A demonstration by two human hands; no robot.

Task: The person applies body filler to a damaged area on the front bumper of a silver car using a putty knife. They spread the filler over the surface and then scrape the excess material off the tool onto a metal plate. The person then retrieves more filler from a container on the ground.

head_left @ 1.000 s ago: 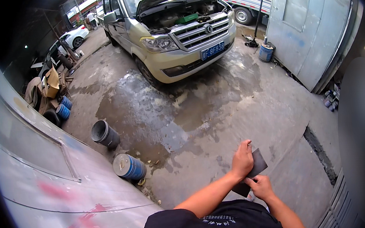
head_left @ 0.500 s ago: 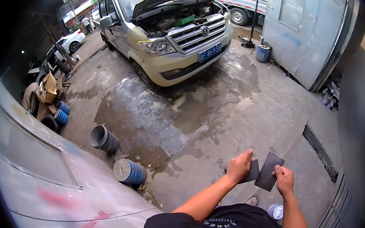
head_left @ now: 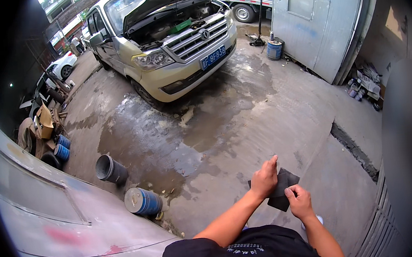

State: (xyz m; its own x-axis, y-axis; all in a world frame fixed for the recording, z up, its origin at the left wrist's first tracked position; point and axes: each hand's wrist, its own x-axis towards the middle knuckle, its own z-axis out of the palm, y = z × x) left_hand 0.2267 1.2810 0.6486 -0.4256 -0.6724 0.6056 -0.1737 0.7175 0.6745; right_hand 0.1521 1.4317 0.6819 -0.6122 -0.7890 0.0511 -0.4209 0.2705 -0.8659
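Two thin dark grey sheets that look like sandpaper overlap in front of me, above the concrete floor. My left hand [head_left: 264,178] is closed on one sandpaper sheet [head_left: 281,190], its fingers hiding much of it. Just right and nearer, my right hand [head_left: 299,201] pinches the other sandpaper sheet [head_left: 278,203] between thumb and fingers. Where one sheet ends and the other begins is hard to make out. Below my right wrist, a white container [head_left: 319,220] shows only in part.
Ahead stands a cream van [head_left: 161,78] with its hood raised. At left are a dark open bucket [head_left: 112,170], a blue lidded bucket [head_left: 146,201] and a pale paint-marked panel [head_left: 77,230]. A broken gap [head_left: 354,151] runs through the floor at right. Wet patches [head_left: 138,145] spread before the van.
The two sheets have come together and now overlap more. My right hand has moved left, closer to my left hand. The whole view has shifted somewhat to the right.
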